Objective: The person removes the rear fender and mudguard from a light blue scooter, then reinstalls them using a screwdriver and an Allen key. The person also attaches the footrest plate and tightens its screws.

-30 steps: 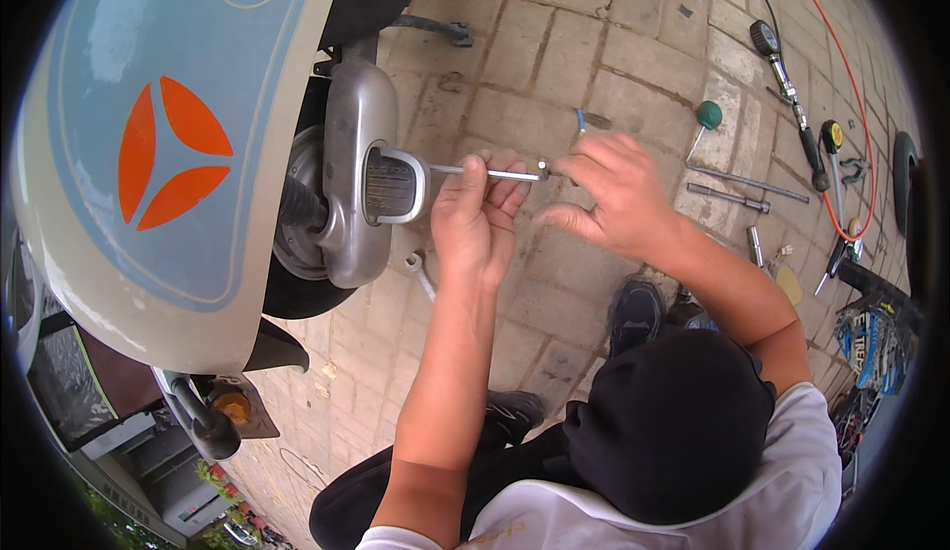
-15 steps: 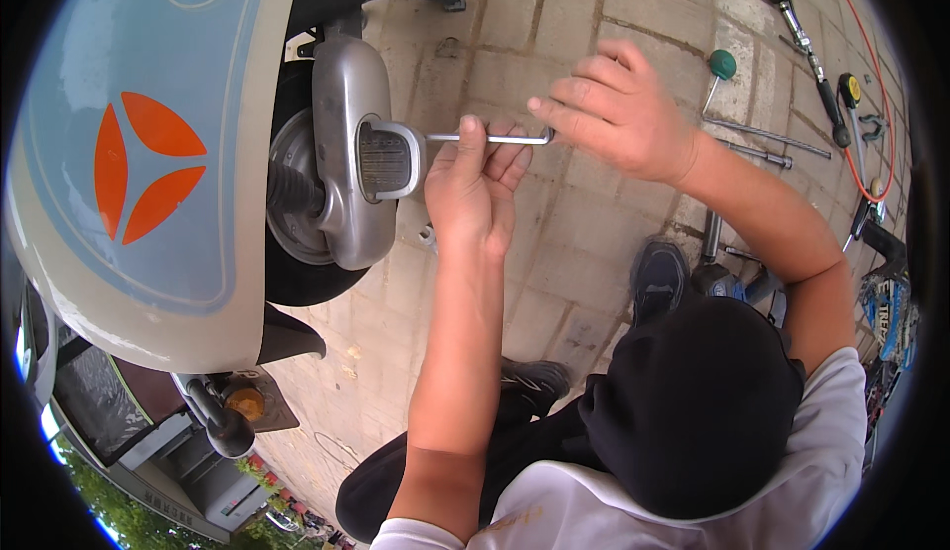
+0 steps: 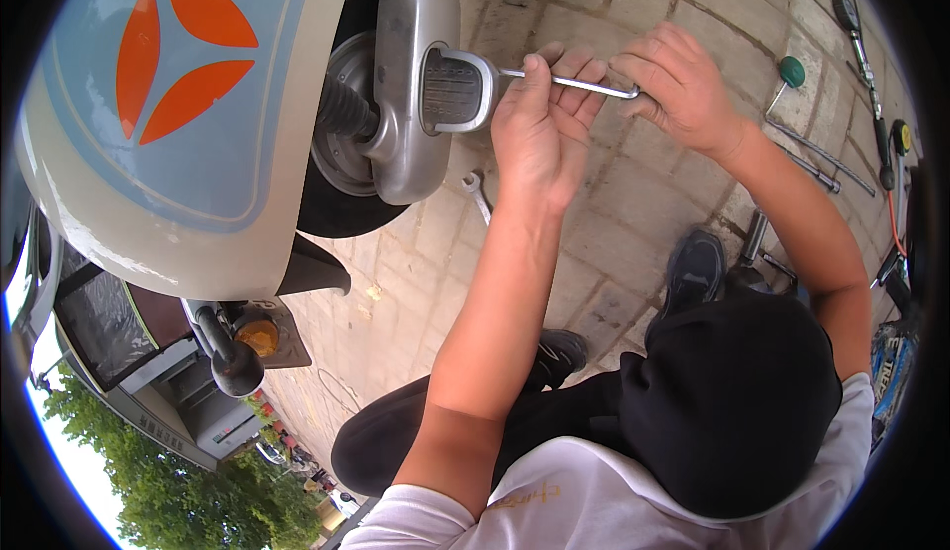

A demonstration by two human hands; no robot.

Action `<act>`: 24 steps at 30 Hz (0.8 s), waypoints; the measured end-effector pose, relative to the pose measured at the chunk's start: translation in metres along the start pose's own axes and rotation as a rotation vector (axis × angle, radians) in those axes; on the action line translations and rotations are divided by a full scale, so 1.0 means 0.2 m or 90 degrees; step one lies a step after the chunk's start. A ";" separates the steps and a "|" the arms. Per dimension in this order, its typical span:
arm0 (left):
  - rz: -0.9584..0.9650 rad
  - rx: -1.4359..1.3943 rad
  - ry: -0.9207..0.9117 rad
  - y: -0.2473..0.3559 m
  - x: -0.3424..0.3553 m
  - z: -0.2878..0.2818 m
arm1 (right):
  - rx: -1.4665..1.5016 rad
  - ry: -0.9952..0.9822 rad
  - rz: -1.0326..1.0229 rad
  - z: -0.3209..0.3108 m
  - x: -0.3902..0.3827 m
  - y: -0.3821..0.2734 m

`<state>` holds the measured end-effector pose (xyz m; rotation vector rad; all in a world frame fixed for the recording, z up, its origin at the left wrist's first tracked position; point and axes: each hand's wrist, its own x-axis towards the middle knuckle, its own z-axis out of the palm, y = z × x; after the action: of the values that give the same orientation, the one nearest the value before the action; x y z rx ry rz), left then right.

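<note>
Left hand (image 3: 546, 119) closed on silver rod (image 3: 584, 85) | right hand (image 3: 685, 90) half-curled at its end, whether gripping we cannot tell | we note orange emblem (image 3: 211, 13), yellow lettering (image 3: 531, 497) on white shirt (image 3: 594, 491)

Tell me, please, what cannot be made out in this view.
Head view:
- Inner end of the metal rod: lost at the silver loop.
- Middle of the rod: covered by the left hand.
- Contact of the right hand with the rod: too small to tell.
- Wheel: partly behind painted panel and grey housing.
- Top of panel: cut by picture edge.
</note>
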<state>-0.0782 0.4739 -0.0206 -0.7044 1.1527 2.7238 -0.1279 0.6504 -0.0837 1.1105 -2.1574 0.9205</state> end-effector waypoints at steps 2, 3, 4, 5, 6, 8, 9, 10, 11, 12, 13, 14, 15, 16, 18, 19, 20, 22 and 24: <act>0.004 -0.007 -0.003 0.00 0.01 0.02 | 0.020 0.021 0.001 0.03 0.02 0.06; 0.012 -0.010 -0.004 0.01 0.01 0.03 | 0.027 0.033 0.009 0.04 0.03 0.09; 0.019 -0.013 -0.003 0.00 0.01 0.03 | 0.036 0.044 0.019 0.06 0.04 0.09; 0.018 -0.013 -0.004 0.00 0.00 0.03 | 0.043 0.048 0.033 0.07 0.04 0.08; 0.017 -0.013 -0.006 0.00 0.00 0.02 | 0.050 0.051 0.046 0.08 0.03 0.05; 0.019 -0.016 -0.005 -0.01 -0.01 -0.01 | 0.081 0.067 0.118 0.11 0.02 -0.03; 0.022 -0.019 -0.002 -0.02 -0.02 -0.03 | 0.106 0.081 0.176 0.12 0.00 -0.10; 0.043 -0.028 -0.042 -0.02 -0.02 -0.06 | 0.134 0.115 0.216 0.12 -0.01 -0.16; 0.033 -0.055 -0.006 -0.03 -0.02 -0.09 | 0.156 0.091 0.277 0.12 -0.02 -0.20; 0.042 -0.089 -0.010 -0.03 -0.01 -0.12 | 0.183 0.086 0.320 0.11 -0.02 -0.23; 0.052 -0.122 -0.013 -0.04 -0.01 -0.16 | 0.213 0.099 0.334 0.11 -0.02 -0.24; 0.049 -0.207 -0.004 -0.04 0.00 -0.20 | 0.216 0.087 0.361 0.09 -0.01 -0.25; 0.054 -0.258 -0.032 -0.03 0.01 -0.24 | 0.222 0.093 0.362 0.07 0.00 -0.24; 0.055 -0.314 -0.049 -0.01 0.03 -0.28 | 0.226 0.084 0.380 0.05 0.00 -0.23; 0.048 -0.396 -0.050 0.03 0.07 -0.35 | 0.259 0.069 0.350 0.02 0.01 -0.22; 0.039 -0.402 -0.117 0.04 0.09 -0.37 | 0.273 0.055 0.343 0.01 0.02 -0.22; 0.036 -0.406 -0.140 0.04 0.10 -0.39 | 0.266 0.048 0.346 0.00 0.01 -0.22; 0.031 -0.411 -0.146 0.04 0.11 -0.41 | 0.254 0.020 0.355 -0.02 0.00 -0.24; 0.019 -0.409 -0.136 0.03 0.11 -0.41 | 0.359 0.019 0.485 -0.03 -0.02 -0.26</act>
<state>-0.0683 0.4105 -0.0772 -0.4225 0.2304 3.1020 -0.0808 0.6353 -0.0663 0.4399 -2.3868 1.9487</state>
